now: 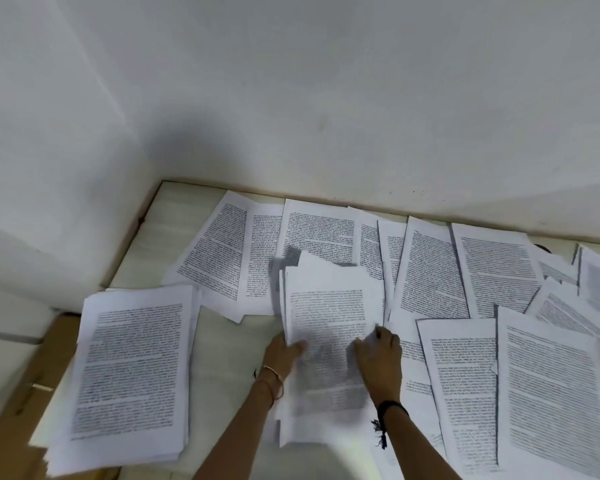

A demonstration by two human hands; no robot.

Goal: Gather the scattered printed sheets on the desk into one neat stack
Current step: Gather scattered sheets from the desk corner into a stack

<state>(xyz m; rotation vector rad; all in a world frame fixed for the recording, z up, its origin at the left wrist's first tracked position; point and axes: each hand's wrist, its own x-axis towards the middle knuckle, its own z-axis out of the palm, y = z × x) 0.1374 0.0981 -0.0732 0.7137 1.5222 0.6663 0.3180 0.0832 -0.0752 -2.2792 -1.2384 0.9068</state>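
Fingers (381, 332) of the right hand (378, 362) and the left hand (283, 351) are gripping opposite side edges of a bundle of printed sheets (329, 317) at 6 o'clock on the worktop (222, 358). A squared stack (132, 368) is lying at 8 o'clock; loose sheets (430, 271) are fanning from 11 to 4 o'clock.

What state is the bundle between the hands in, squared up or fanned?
Fanned: the bundle, held by the left hand and right hand, shows staggered sheet edges along its top and left side.
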